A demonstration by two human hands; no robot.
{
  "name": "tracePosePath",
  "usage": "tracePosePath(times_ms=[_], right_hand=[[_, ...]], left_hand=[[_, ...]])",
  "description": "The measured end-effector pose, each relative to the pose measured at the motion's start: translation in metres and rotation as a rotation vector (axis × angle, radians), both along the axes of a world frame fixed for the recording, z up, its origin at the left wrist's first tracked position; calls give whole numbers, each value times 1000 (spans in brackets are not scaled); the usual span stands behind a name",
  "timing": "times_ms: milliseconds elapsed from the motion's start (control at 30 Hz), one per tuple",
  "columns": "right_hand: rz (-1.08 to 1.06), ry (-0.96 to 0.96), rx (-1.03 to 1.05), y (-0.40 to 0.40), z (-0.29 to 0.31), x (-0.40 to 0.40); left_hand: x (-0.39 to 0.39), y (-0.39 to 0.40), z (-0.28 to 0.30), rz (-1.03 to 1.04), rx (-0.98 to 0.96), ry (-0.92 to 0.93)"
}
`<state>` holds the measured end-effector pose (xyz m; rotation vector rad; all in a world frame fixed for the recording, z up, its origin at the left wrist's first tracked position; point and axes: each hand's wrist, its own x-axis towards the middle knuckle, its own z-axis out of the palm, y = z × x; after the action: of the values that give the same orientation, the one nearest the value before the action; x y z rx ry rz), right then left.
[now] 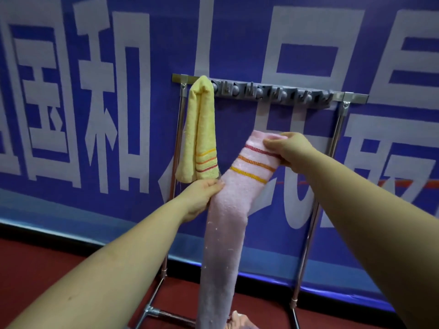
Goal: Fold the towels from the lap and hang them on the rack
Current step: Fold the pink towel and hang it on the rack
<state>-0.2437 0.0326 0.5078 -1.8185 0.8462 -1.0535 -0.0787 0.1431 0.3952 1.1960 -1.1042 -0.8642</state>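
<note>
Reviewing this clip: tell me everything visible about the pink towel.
The pink towel is soft terry cloth folded into a long narrow strip, with red, orange and yellow stripes near its upper end. It hangs in the air in front of the rack, not yet on it. The right hand pinches the striped top end, bent over to the right; the left hand grips its left edge lower down. Its lower end runs out of view at the bottom.

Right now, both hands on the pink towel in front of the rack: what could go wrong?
1. The pink towel hangs long below the left hand; its tail could brush the red floor or catch the rack's base bar.
2. The right hand only pinches the striped end, so the fold may slip open.
3. The yellow towel hangs close beside the left hand and could be knocked off the hook rail.
</note>
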Motion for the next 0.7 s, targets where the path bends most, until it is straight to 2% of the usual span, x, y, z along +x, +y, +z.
tracePosePath(times_ms=[67, 167, 200, 267, 300, 367, 500, 700], right_hand=[[-104, 190, -13, -8, -14, -5], [-236, 752, -156, -9, -34, -6], [-226, 795, -224, -5, -41, -4], [-74, 602, -203, 0, -59, 1], [32, 475, -160, 5, -69, 4], [202, 346, -18, 14, -90, 10], [243, 259, 144, 18, -123, 19], [295, 300, 45, 32, -128, 24]], left_hand=[[-1, -2, -1, 37, 20, -65], [-8, -4, -1, 57, 54, -192], [-12, -3, 0, 47, 63, -225], [-19, -4, 1, 21, 93, -299], [-21, -4, 1, 13, 120, -342], [-24, -4, -1, 14, 178, -400], [-21, 2, -3, 12, 232, -372], [-8, 6, -4, 22, 282, -395]])
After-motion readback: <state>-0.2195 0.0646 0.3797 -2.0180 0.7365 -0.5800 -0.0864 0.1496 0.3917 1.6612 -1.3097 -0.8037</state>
